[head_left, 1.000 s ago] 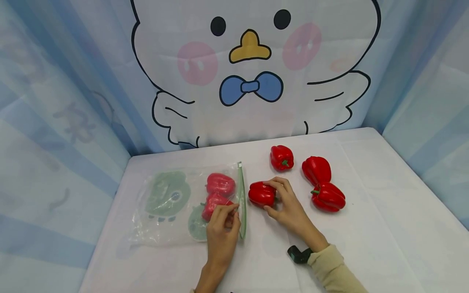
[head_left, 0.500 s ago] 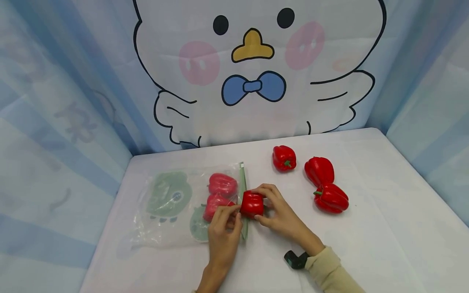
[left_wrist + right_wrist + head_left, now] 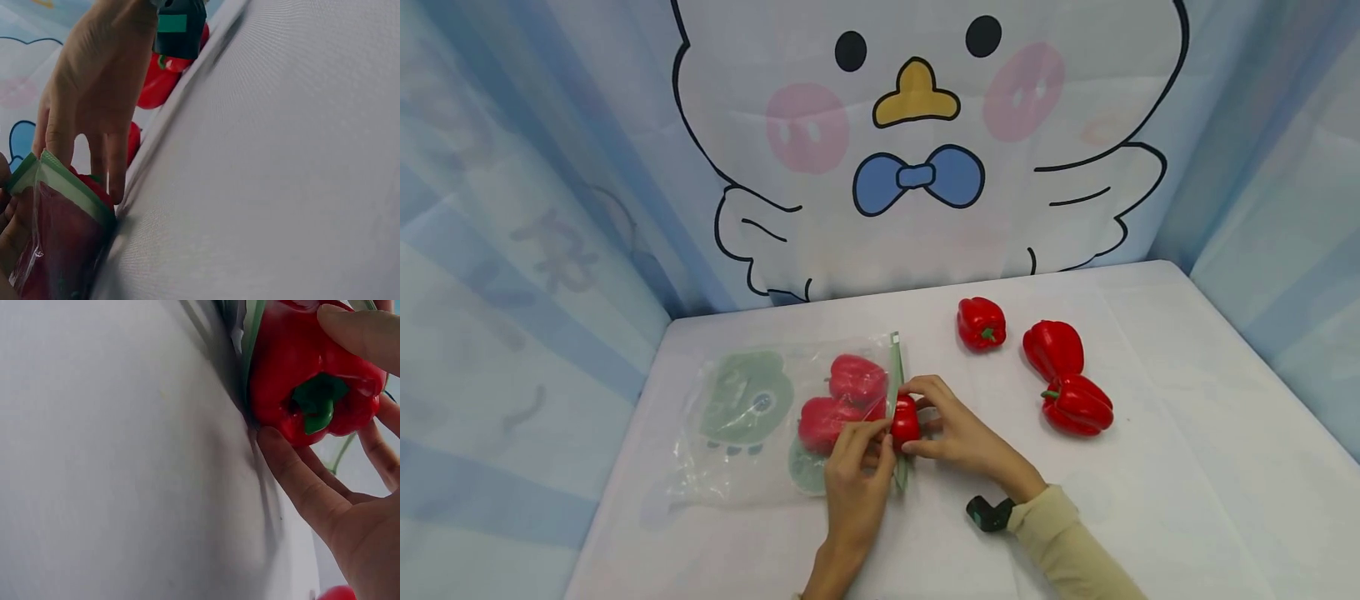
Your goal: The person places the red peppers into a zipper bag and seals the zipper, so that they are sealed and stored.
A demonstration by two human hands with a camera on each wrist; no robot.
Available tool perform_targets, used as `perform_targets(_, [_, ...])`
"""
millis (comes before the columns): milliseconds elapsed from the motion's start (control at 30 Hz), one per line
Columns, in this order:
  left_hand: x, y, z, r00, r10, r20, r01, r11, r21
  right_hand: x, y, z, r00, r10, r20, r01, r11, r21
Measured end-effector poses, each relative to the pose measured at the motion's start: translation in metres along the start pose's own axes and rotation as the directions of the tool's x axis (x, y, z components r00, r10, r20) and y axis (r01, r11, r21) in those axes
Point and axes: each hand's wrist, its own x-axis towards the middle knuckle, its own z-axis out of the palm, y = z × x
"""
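A clear zip bag (image 3: 700, 467) with green prints lies on the left half of the table, its green-edged mouth facing right. Two red bell peppers (image 3: 857, 379) show through its plastic. My left hand (image 3: 859, 492) pinches the bag's upper lip at the mouth. In my right hand (image 3: 962, 429) another red bell pepper (image 3: 905, 419) is gripped between thumb and fingers, partly inside the mouth. Its green stem (image 3: 319, 403) faces back toward the right palm in the right wrist view. The green zip edge (image 3: 75, 187) runs across that pepper in the left wrist view.
Right of the hands, one red pepper (image 3: 981, 323) sits near the back, and two more, a rear pepper (image 3: 1052, 348) and a front pepper (image 3: 1077, 406), touch each other. A black wrist device (image 3: 988, 514) is by the right sleeve. Printed curtains surround the white table (image 3: 1187, 467).
The right hand has moved left, carrying its pepper from beside the bag into the mouth. The lower pepper inside has shifted left. The left hand keeps its place at the lip.
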Motion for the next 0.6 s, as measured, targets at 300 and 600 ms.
perform_targets(300, [-0.001, -0.001, 0.002, 0.998, 0.052, -0.029, -0.054, 0.997, -0.060, 0.000, 0.006, 0.013, 0.997, 0.068, -0.025, -0.065, 0.993, 0.094])
perform_targets(600, [0.001, -0.002, 0.003, 0.993, 0.102, -0.059, -0.106, 0.992, -0.073, -0.003, 0.012, 0.017, 0.999, 0.042, -0.023, -0.032, 0.943, 0.331])
